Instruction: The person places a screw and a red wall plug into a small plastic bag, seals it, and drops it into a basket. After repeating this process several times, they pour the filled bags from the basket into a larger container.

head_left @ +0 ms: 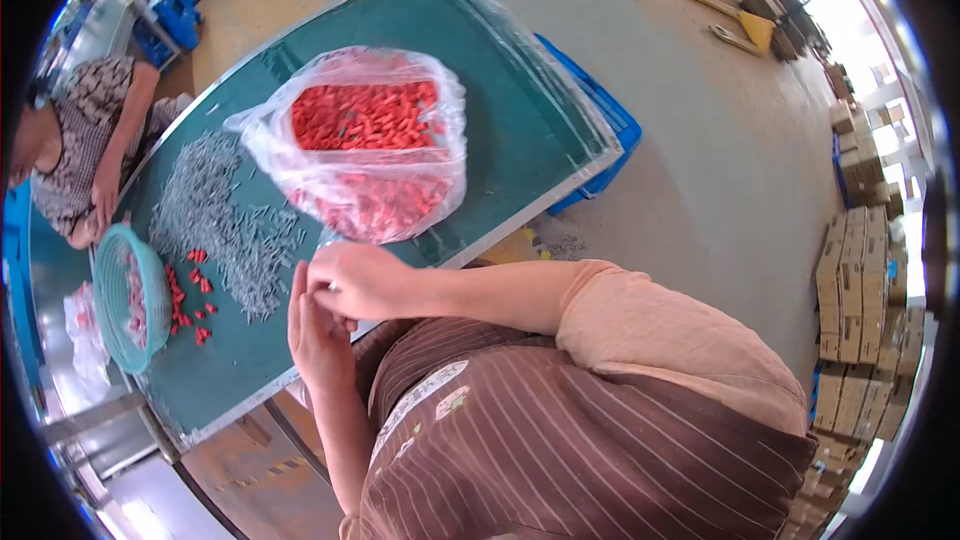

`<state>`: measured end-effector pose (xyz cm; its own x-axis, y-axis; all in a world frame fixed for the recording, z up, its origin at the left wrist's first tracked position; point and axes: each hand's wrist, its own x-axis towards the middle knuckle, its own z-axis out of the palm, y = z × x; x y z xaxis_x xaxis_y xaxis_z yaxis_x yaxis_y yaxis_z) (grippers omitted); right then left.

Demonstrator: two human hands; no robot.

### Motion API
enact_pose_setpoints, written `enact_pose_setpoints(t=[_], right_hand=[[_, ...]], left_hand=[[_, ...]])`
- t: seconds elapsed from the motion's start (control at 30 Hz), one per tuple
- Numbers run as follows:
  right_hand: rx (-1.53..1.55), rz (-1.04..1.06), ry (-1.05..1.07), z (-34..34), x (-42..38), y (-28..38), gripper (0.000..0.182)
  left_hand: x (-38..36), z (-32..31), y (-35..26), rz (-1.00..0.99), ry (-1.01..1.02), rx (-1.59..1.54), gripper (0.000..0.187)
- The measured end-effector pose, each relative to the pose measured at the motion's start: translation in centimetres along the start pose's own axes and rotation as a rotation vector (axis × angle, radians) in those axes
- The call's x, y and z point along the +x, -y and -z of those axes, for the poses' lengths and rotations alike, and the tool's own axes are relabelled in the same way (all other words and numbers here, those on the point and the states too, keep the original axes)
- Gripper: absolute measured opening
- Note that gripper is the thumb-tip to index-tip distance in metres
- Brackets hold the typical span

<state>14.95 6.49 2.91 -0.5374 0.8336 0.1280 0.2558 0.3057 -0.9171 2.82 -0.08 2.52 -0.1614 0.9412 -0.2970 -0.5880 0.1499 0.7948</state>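
My right hand (362,281) and my left hand (322,342) meet at the table's near edge, in front of my striped apron. The right hand's fingers are curled in a pinch against the left hand. Some left fingers point upward and the others bend in toward the right hand; whatever lies between them is hidden. Just beyond is a clear plastic bag (262,148) full of small red parts (365,115). A pile of small grey pin-like pieces (215,205) spreads to its left, with several loose red parts (178,302) beside it.
A turquoise basket (158,285) holding some parts stands at the left of the green table (510,110). Across from me sits another person (85,140), hands near that basket. A blue crate (600,165) is under the table's right end. Stacked cartons (855,285) stand far right.
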Motion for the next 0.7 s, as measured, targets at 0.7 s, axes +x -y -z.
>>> enact_pose_setpoints(t=[0.7], right_hand=[[0.84, -0.313, 0.134, -0.6, 2.6, -1.8, 0.013]], left_hand=[[0.4, 2.5, -0.9, 0.145, -0.045, -0.006, 0.022]])
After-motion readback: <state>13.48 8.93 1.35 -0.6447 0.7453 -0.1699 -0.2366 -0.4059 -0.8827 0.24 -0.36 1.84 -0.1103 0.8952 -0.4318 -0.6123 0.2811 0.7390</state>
